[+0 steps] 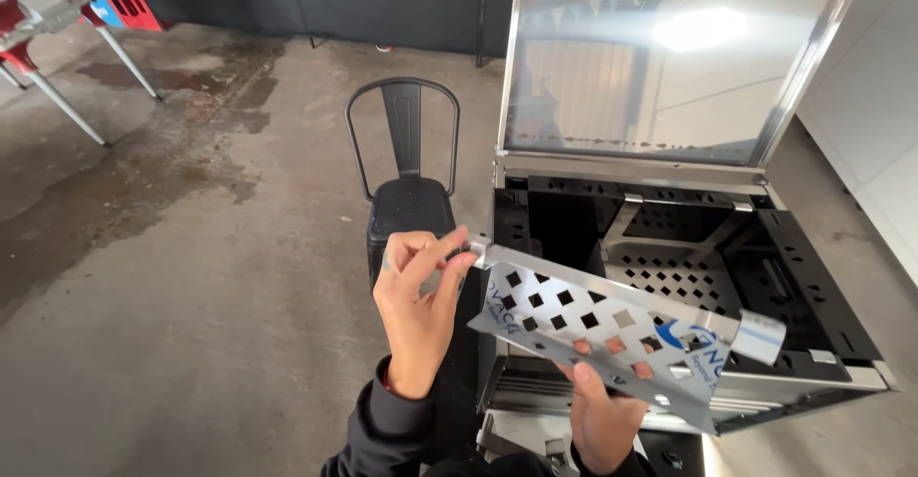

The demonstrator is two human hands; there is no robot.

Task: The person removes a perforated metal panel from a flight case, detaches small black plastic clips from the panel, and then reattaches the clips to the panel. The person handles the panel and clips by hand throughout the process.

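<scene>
Steel perforated panel (602, 338) — left hand (421, 300) pinches its corner tab, right hand (602, 410) clamps underneath; keeping it level above the open box (688, 267) seems wise.

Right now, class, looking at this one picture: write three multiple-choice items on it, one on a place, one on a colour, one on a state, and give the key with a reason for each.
1. Where does the black chair stand?
A. Left of the metal box
B. Inside the box
C. On top of the lid

2. What colour is the inside of the metal box?
A. Red
B. Black
C. White

3. How is the box's lid?
A. Shut
B. Lying on the floor
C. Raised open

Key: 1 A, the chair is on the concrete beside the box's left wall. 2 B, its walls are black. 3 C, the shiny lid stands up behind the opening while the left hand and right hand hold a perforated metal plate in front.
</scene>
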